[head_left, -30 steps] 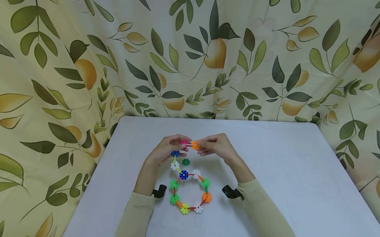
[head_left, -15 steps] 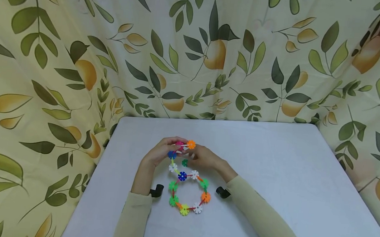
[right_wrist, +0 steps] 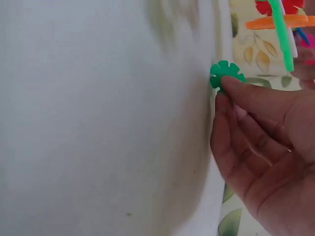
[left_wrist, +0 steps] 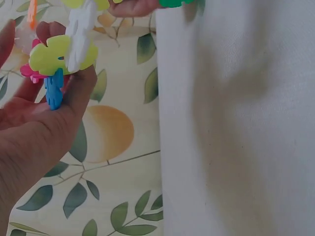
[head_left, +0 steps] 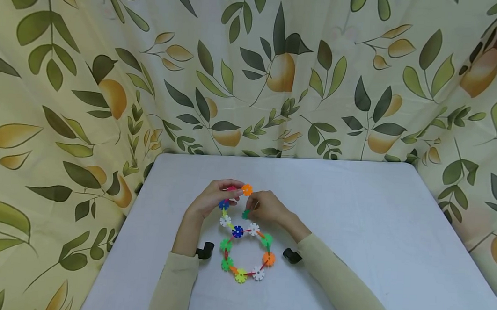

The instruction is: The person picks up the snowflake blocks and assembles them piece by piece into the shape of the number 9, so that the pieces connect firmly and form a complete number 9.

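Note:
My left hand (head_left: 212, 197) grips the upper end of a chain of notched plastic snowflake discs, near a pink disc mostly hidden by the fingers. An orange disc (head_left: 247, 189) sticks out past the fingertips. From there the chain runs down through a blue disc (head_left: 224, 204) and a white disc (head_left: 225, 220) to a ring of linked discs (head_left: 240, 276). In the left wrist view a yellow-green disc (left_wrist: 47, 56) crosses a white one at the fingers. My right hand (head_left: 268, 207) pinches a single dark green disc (right_wrist: 224, 73) between thumb and forefinger, right of the chain.
The chain's ring lies over the white-covered table (head_left: 354, 235), between the forearms. Black wrist-worn pieces stick out at the left wrist (head_left: 205, 250) and the right wrist (head_left: 292, 256). A leaf-patterned curtain (head_left: 251, 103) hangs behind the table.
The right hand has let go of the orange disc, moved down and left, and picked up the loose green disc. The left hand keeps hold of the chain, shifting slightly left.

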The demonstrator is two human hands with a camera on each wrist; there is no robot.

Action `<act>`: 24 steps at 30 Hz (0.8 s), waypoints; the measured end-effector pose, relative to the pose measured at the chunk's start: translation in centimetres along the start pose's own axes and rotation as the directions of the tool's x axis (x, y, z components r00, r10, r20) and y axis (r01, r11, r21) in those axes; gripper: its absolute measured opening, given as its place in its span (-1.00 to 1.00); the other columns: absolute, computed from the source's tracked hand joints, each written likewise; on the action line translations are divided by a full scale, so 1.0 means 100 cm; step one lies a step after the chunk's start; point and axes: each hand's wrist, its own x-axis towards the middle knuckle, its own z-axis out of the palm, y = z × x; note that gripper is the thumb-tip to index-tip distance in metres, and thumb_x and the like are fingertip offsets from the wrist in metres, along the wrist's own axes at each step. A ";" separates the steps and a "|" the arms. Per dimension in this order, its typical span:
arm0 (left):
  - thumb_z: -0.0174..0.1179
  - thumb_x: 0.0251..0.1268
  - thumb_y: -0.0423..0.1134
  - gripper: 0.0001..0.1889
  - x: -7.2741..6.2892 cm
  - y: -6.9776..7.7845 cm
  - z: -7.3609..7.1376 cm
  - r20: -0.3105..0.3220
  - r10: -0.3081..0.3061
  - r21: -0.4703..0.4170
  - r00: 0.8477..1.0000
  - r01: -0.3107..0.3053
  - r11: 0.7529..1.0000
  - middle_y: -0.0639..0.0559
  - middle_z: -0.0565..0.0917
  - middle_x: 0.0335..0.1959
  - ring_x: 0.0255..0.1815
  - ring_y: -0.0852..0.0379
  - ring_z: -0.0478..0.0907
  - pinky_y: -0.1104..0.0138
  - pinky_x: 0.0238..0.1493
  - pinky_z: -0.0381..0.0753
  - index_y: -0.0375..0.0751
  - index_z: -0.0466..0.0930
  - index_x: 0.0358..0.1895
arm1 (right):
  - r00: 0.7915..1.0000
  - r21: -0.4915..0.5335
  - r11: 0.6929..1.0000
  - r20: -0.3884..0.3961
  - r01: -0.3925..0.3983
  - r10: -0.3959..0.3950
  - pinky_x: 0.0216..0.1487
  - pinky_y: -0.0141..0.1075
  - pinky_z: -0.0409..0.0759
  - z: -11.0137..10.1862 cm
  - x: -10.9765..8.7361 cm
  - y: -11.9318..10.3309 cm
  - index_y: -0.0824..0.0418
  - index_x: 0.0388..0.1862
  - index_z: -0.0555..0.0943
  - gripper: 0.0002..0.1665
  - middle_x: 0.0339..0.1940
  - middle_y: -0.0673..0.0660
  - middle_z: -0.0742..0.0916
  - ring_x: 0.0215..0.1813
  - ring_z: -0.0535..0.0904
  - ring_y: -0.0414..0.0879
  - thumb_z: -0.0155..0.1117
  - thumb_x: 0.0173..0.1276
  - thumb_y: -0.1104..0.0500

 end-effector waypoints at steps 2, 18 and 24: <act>0.36 0.44 -0.18 -0.65 -0.001 0.000 0.001 -0.004 -0.008 -0.006 1.000 0.008 1.000 -0.21 0.68 -0.01 -0.18 0.00 0.62 0.21 -0.05 0.77 -0.27 0.69 0.17 | 0.999 0.029 1.000 -0.035 -0.006 0.007 -0.15 -0.27 0.69 -0.001 -0.003 0.001 0.14 -0.28 0.75 -0.84 -0.37 -0.05 0.77 -0.32 0.66 -0.19 0.60 0.22 0.27; 0.35 0.46 -0.15 -0.63 0.001 -0.001 0.003 -0.024 -0.014 -0.004 1.000 0.014 1.000 -0.12 0.72 -0.02 -0.12 -0.11 0.69 0.23 -0.16 0.76 -0.27 0.68 0.20 | 0.913 0.287 0.956 -0.404 0.063 0.061 -0.27 -0.30 0.76 -0.013 -0.030 -0.017 0.16 -0.27 0.78 -0.89 -0.38 0.01 0.83 -0.36 0.79 -0.14 0.58 0.26 0.29; 0.34 0.46 -0.09 -0.60 0.002 -0.003 0.005 -0.036 -0.028 -0.010 0.999 0.027 1.000 -0.12 0.71 -0.01 0.02 -0.40 0.62 0.23 -0.14 0.77 -0.19 0.67 0.24 | 0.846 0.250 0.960 -0.533 0.121 0.032 -0.28 -0.33 0.75 -0.012 -0.037 -0.020 0.15 -0.28 0.79 -0.87 -0.37 0.01 0.84 -0.37 0.79 -0.15 0.61 0.23 0.28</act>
